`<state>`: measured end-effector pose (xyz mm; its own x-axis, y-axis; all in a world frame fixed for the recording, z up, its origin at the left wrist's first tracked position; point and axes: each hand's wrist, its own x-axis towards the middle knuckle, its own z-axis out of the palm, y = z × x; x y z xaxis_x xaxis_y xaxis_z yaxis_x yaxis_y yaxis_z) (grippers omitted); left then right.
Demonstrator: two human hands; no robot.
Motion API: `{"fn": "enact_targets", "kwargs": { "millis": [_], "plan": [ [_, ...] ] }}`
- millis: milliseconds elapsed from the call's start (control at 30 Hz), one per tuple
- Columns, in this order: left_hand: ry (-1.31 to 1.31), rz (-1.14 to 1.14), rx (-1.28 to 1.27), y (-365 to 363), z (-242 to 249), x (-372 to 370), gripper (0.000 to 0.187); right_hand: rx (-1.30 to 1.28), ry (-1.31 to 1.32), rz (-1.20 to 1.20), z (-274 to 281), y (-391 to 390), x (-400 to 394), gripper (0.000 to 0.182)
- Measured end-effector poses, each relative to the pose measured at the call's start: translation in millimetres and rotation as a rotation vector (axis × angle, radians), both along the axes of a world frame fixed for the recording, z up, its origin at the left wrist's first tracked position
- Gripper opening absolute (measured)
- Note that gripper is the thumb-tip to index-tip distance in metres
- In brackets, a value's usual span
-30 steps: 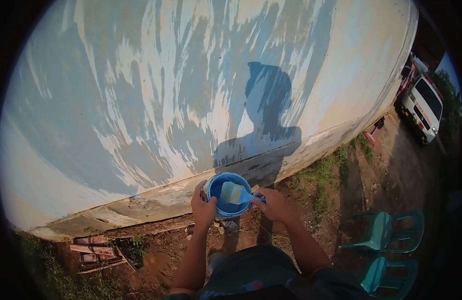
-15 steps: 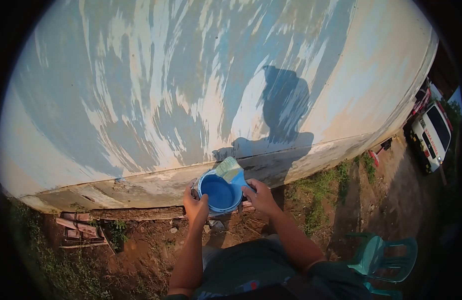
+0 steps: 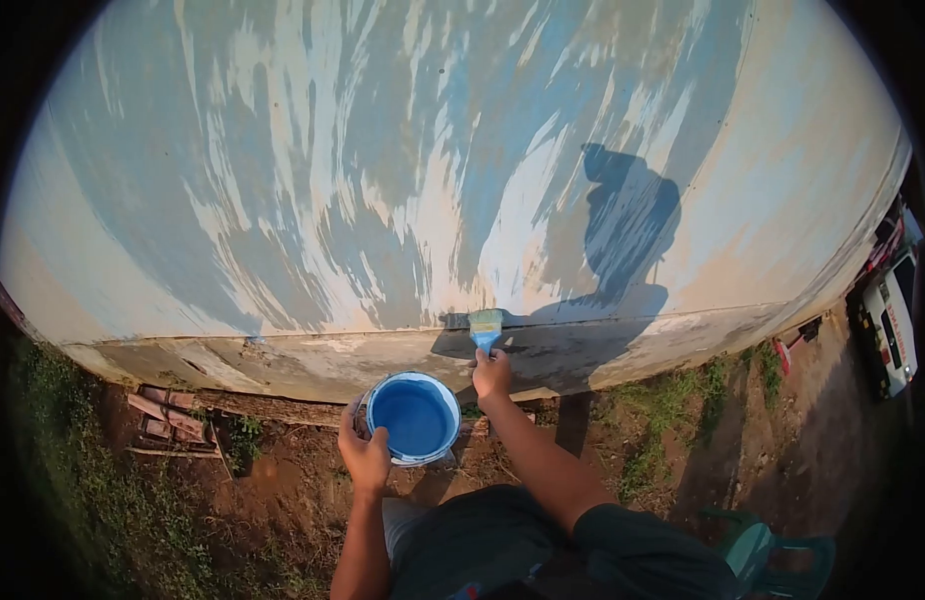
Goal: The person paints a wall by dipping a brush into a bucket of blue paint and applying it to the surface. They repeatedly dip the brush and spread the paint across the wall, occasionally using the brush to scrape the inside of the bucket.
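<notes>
My left hand (image 3: pixel 366 452) grips the near left rim of a round paint bucket (image 3: pixel 414 461), thumb over the edge. Blue paint (image 3: pixel 413 415) lies inside it. In my right hand (image 3: pixel 493 376) is a wide paintbrush (image 3: pixel 487 328) with a blue handle, its bristles pointing up toward the wall. The brush overlaps the lower part of the wall (image 3: pixel 403 200) in this view, just right of the bucket. Streaky blue and grey-blue paint covers much of the wall, with pale patches between the strokes.
My shadow (image 3: pixel 628 230) falls on the wall at right. Broken bricks and wood pieces (image 3: pixel 173 420) lie at the wall's foot on the left. A green plastic chair (image 3: pixel 758 555) stands at lower right, and a white ambulance (image 3: pixel 891 325) is parked beyond. Grass (image 3: pixel 663 410) grows along the ground.
My right hand has lifted the brush from the bucket's rim and carried it up toward the wall. The bucket, still in my left hand, sits slightly left and lower in view.
</notes>
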<state>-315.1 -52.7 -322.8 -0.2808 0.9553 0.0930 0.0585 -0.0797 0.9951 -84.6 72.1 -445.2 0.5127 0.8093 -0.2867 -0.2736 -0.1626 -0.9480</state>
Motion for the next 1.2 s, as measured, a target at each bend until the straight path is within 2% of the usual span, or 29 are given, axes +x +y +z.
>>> {"fn": "enact_targets", "kwargs": {
  "millis": [67, 133, 167, 300, 367, 400, 467, 600, 700, 767, 800, 867, 900, 933, 1000, 1067, 1133, 1167, 1200],
  "plan": [
    [-0.002, 0.013, 0.007, -2.2, 4.9, -11.2, 0.061, 0.012, -0.028, -0.056, 5.6, 12.9, -18.0, 0.016],
    [0.097, 0.074, -0.042, -5.4, 14.0, -21.8, 0.063, 0.097, 0.046, -0.049, 52.5, 10.9, -38.2, 0.013],
    [0.103, 0.074, -0.034, -4.7, 12.4, -28.1, 0.064, 0.127, -0.023, -0.055, 64.4, 9.7, -46.9, 0.014],
    [0.132, 0.087, -0.047, -0.2, 14.5, -39.9, 0.064, 0.322, -0.044, 0.053, 55.5, -5.9, -56.4, 0.014],
    [0.099, 0.11, -0.039, 4.9, 11.4, -39.7, 0.064, 0.155, 0.151, 0.044, 40.4, -15.2, -48.7, 0.015],
    [0.101, 0.104, -0.039, 6.0, 9.6, -40.6, 0.064, 0.154, 0.152, 0.038, 29.6, -13.6, -40.9, 0.015],
    [0.126, 0.101, -0.033, 7.0, 6.6, -42.7, 0.064, -0.131, 0.144, -0.133, 8.7, -8.6, -24.0, 0.016],
    [0.068, 0.084, -0.046, 7.1, 7.5, -44.2, 0.064, -0.108, 0.131, -0.113, 51.3, 6.1, -4.9, 0.016],
    [0.06, 0.07, -0.066, 8.6, 5.3, -45.8, 0.063, 0.0, 0.117, -0.057, 92.3, 4.6, -7.9, 0.016],
    [0.047, 0.045, -0.065, 12.4, 4.7, -45.2, 0.063, 0.234, 0.111, 0.134, 104.3, 1.9, -14.5, 0.019],
    [0.046, 0.042, -0.063, 14.4, 2.5, -45.8, 0.063, 0.236, 0.11, 0.131, 100.6, 2.6, -17.0, 0.019],
    [0.042, 0.04, -0.056, 17.0, -3.6, -47.7, 0.063, 0.293, -0.135, 0.324, 85.5, -0.3, -21.3, 0.021],
    [0.041, 0.035, -0.058, 17.5, -3.0, -46.9, 0.063, 0.306, -0.306, 0.287, 64.2, 2.3, -19.3, 0.025],
    [0.018, 0.043, -0.036, 18.9, 0.2, -45.6, 0.062, 0.304, -0.308, 0.286, 59.1, -0.6, -15.3, 0.025],
    [-0.005, 0.055, -0.016, 18.5, -3.6, -47.9, 0.062, 0.166, -0.504, 0.161, 50.7, -10.5, 2.3, 0.024],
    [0.024, 0.051, 0.059, 21.5, -12.4, -57.2, 0.061, 0.072, -0.689, 0.063, -13.7, -9.8, 29.0, 0.024],
    [0.065, 0.052, -0.004, 16.8, 5.3, -64.7, 0.061, -0.094, -0.6, -0.031, -11.6, -29.5, 42.6, 0.023],
    [0.103, 0.051, -0.07, 15.0, 12.0, -65.7, 0.061, -0.089, -0.604, -0.028, -10.3, -32.4, 48.6, 0.023],
    [0.1, 0.055, -0.069, 15.6, 14.6, -63.8, 0.061, -0.162, -0.544, -0.159, -8.2, -34.1, 53.1, 0.022]
  ]
}}
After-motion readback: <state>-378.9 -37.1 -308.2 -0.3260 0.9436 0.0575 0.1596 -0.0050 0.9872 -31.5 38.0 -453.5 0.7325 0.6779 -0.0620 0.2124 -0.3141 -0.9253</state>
